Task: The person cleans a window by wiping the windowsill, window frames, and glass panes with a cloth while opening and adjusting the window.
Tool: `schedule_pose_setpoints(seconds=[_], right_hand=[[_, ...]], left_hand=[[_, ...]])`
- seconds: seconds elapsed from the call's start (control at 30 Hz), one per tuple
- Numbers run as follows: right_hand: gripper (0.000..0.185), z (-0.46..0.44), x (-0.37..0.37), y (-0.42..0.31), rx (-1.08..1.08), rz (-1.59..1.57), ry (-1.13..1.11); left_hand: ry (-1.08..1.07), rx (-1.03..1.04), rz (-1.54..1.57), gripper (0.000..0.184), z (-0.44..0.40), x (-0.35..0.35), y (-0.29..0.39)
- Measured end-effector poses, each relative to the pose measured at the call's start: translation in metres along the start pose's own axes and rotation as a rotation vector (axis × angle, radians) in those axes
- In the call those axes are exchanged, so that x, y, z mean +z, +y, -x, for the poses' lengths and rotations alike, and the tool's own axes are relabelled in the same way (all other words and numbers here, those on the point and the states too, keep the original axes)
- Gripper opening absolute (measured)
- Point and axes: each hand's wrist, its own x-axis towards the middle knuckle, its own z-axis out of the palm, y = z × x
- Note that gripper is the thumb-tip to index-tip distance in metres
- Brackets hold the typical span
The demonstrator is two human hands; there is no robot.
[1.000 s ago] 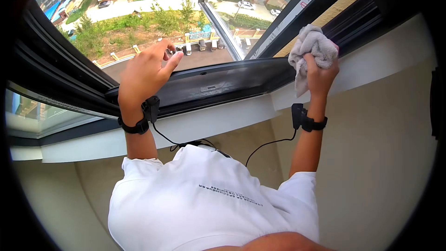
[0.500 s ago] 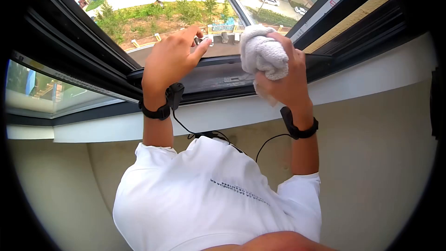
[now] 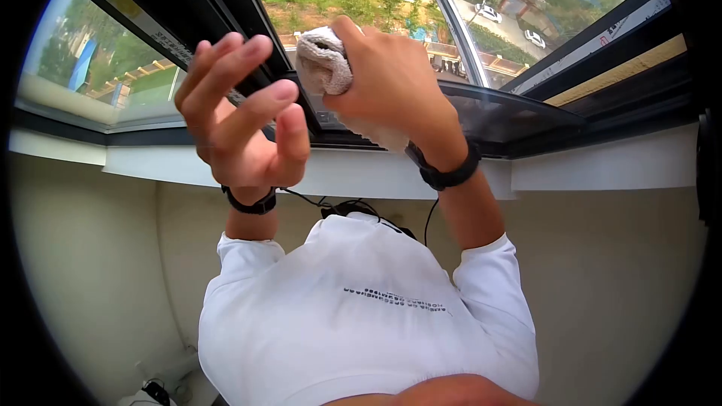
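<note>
A crumpled white cloth [image 3: 322, 60] is gripped in my right hand [image 3: 395, 79], near the left side of the window opening. Part of the cloth hangs below my palm, above the sill. My left hand [image 3: 244, 120] is raised to the left of the cloth, palm turned up, fingers apart and slightly curled, with nothing in it. Behind my left hand stands the dark window frame [image 3: 207, 15]. The dark lower frame [image 3: 489, 109] runs below and to the right of my right hand. Whether the cloth touches the frame I cannot tell.
A white sill ledge [image 3: 602, 169] runs along under the window. Black wrist straps [image 3: 451, 173] sit on both wrists, and a thin black cable [image 3: 301, 197] trails from the left one. Outside, far below, are trees, a road and a parked white car [image 3: 487, 12].
My right hand has carried the cloth leftward across the window opening. My left hand has left the window handle, moved left and turned palm up with its fingers spread. The view has shifted somewhat.
</note>
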Motion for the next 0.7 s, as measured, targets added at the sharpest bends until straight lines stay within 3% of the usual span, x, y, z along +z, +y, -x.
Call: schedule_pose_setpoints(seconds=[0.03,0.13,0.3,0.4,0.6,0.7], right_hand=[[0.050,-0.008,0.010,-0.010,0.008,0.034,0.007],[0.054,-0.018,0.027,-0.022,0.044,0.130,0.057],[0.053,-0.006,0.036,-0.010,0.037,0.110,0.172],[0.052,0.003,0.033,0.003,0.038,-0.099,0.144],[0.057,0.034,0.030,0.031,-0.073,-0.006,0.366],[0.062,0.056,0.013,0.073,-0.070,0.005,0.397]], left_hand=[[0.148,-0.019,0.081,0.029,-0.002,-0.004,-0.019],[0.131,-0.204,-0.124,0.052,-0.012,-0.015,-0.046],[0.036,-0.258,-0.228,0.088,-0.007,0.016,-0.070],[0.062,-0.279,-0.208,0.092,-0.005,0.023,-0.069],[0.007,-0.223,-0.468,0.096,-0.002,0.015,-0.074],[0.095,-0.243,-0.381,0.092,0.002,0.031,-0.070]])
